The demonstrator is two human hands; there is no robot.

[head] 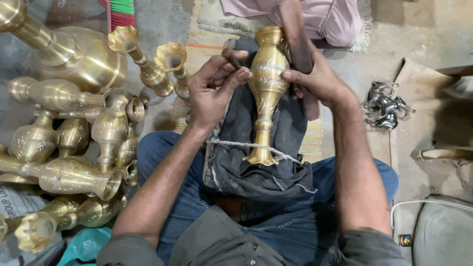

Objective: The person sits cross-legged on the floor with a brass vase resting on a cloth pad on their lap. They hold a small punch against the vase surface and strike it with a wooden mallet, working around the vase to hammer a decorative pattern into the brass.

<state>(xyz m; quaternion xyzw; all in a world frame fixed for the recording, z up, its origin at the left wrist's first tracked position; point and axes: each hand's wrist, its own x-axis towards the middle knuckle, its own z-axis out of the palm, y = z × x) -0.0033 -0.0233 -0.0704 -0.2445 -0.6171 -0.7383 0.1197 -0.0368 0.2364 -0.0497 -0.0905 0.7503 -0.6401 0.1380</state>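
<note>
A brass vase (267,93) lies lengthwise on a dark cloth (246,157) across the seated person's lap. The left hand (213,88) pinches a small tool (230,53) against its shoulder, fingers closed tight. The right hand (320,79) grips a dark hammer (295,34), fingers wrapped. More brass vases (69,148) are heaped on the floor at the left.

concrete floor (433,34) bearing a striped mat (209,42) and piled brass vases (74,133)

Soft, even overhead light, glare on the brass vases (74,143), motion blur on the hammer (297,44).
</note>
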